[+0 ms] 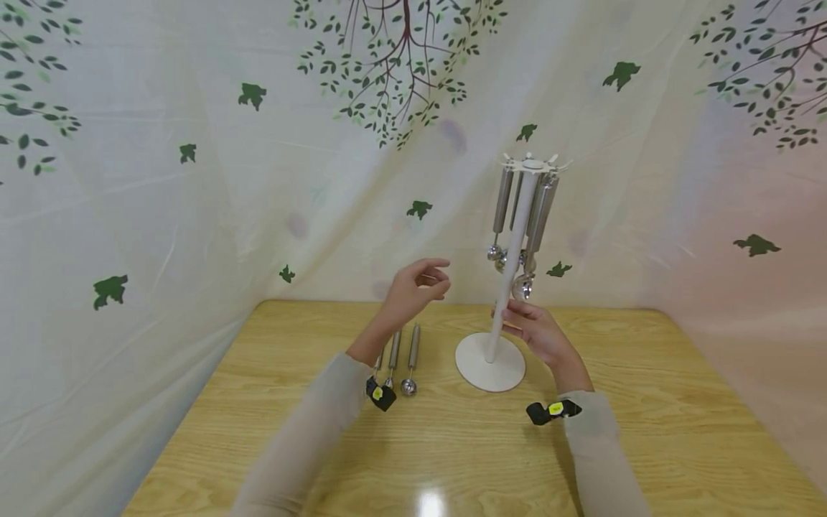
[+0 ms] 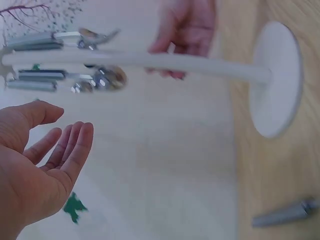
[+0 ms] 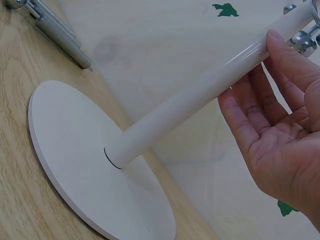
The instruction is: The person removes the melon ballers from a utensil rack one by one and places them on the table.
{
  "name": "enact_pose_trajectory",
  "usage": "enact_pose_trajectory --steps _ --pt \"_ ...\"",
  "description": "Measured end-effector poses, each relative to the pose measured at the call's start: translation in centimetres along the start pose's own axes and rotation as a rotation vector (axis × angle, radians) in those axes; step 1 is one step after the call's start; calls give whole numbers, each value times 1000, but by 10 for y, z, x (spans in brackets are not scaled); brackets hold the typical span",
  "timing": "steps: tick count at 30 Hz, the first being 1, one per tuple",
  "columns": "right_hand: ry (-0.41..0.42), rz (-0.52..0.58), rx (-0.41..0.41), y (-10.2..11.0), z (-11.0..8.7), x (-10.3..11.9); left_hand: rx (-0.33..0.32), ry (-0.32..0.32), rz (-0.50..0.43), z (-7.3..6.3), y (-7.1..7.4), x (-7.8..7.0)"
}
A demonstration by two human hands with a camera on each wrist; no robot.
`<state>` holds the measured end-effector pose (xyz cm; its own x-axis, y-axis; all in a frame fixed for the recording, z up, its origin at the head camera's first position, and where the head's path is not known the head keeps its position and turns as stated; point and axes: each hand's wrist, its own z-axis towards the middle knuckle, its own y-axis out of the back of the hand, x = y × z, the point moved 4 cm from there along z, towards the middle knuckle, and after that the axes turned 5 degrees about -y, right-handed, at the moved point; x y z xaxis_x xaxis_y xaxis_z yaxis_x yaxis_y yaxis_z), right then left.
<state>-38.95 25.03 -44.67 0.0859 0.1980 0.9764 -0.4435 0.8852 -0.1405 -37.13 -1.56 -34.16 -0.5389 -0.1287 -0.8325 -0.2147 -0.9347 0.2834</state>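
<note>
A white stand [image 1: 517, 251] rises from a round white base [image 1: 478, 377] on the table. Steel-handled utensils [image 1: 543, 215] with shiny rounded ends hang from the hooked ring at its top. My right hand [image 1: 539, 334] holds the pole below them; the right wrist view shows the thumb along one side of the pole [image 3: 190, 102] and the fingers behind it. Left of the pole, my left hand [image 1: 416, 287] is in the air with loosely bent fingers and nothing in it. In the left wrist view its palm [image 2: 35, 185] faces up near the hanging handles.
Below my left forearm, several similar steel utensils [image 1: 413, 352] lie side by side on the wooden table [image 1: 452, 445]. A pale cloth [image 1: 349, 237] printed with leaves and birds hangs behind the table's far edge.
</note>
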Motion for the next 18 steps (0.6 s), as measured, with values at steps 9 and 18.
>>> enact_pose_trajectory --steps 9,18 --pt "-21 22 7 -4 -3 7 -4 -207 -129 30 -34 -62" --pt "-2 -41 -5 -1 -2 2 -8 -278 -210 46 -60 -98"
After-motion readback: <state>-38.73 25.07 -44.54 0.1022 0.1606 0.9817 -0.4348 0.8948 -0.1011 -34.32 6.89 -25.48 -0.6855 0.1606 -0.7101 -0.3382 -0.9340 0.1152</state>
